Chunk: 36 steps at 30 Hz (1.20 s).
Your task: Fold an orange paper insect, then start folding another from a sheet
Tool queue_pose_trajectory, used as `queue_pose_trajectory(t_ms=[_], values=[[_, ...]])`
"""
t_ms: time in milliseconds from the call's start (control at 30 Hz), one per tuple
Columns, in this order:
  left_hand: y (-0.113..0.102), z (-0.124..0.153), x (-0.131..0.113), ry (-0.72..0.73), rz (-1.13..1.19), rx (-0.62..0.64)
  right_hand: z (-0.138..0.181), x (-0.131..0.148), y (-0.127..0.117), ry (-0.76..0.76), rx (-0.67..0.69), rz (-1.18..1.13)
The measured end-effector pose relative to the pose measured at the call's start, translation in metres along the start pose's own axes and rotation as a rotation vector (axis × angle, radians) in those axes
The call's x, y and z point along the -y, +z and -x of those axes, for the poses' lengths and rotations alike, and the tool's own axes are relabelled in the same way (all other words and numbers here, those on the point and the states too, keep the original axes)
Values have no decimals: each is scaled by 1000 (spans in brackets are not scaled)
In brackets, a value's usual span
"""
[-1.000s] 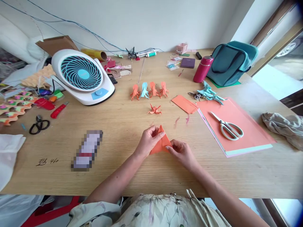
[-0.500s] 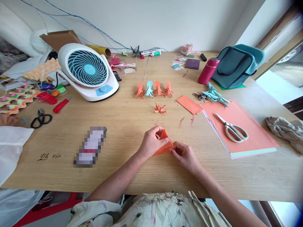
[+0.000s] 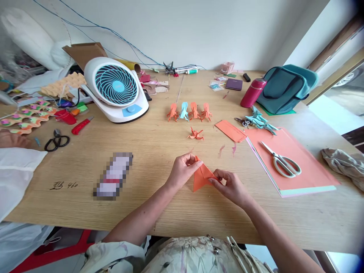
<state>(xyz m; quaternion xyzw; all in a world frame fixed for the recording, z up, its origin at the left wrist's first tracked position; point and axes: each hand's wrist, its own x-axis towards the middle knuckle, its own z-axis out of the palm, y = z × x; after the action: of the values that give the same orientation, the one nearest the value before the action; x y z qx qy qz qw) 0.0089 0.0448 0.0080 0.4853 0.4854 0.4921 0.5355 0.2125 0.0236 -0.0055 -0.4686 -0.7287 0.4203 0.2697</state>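
Between my two hands is a piece of folded orange paper (image 3: 202,177), roughly triangular, with crease lines showing on its face. My left hand (image 3: 183,168) pinches its upper left corner between thumb and fingers. At its right side, my right hand (image 3: 229,185) grips the other corner the same way. Just beyond my hands lies a small orange origami figure (image 3: 195,133) with pointed limbs. Behind that stands a row of several paper figures, among them a light blue one (image 3: 184,110) and an orange one (image 3: 206,112). Flat orange paper rectangles (image 3: 230,131) lie to the right.
White-handled scissors (image 3: 286,165) rest on orange sheets (image 3: 309,167) at right. Farther back are blue paper figures (image 3: 261,120), a pink bottle (image 3: 253,93) and a teal bag (image 3: 286,89). On the left are a fan (image 3: 116,89), a phone (image 3: 113,176), black scissors (image 3: 57,141) and another person's hand (image 3: 15,140).
The orange paper has been turned and spread, so more of its face shows. My right hand has shifted slightly right, and the whole view has moved a little.
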Motion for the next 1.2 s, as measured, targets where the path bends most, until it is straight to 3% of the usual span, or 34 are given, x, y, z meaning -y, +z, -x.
queue_pose_trajectory(t_ms=[167,300,400,700,933,1100,1200], values=[[-2,-3,-3,-10,150,-89,-13,2,-14,7,65,26],[-8,-7,-8,-56,283,-134,-31,-5,-19,87,28,-256],[-15,-9,-9,-90,384,-172,-41,-7,-11,125,-70,-458],[-19,-2,11,-123,542,-240,-44,0,23,136,-124,-549],[-26,-4,21,-165,525,-247,-40,-9,19,170,-196,-566],[-33,-5,14,-183,429,-159,-36,-6,20,175,-214,-612],[-29,0,14,-64,223,-172,-35,-6,24,199,-251,-651]])
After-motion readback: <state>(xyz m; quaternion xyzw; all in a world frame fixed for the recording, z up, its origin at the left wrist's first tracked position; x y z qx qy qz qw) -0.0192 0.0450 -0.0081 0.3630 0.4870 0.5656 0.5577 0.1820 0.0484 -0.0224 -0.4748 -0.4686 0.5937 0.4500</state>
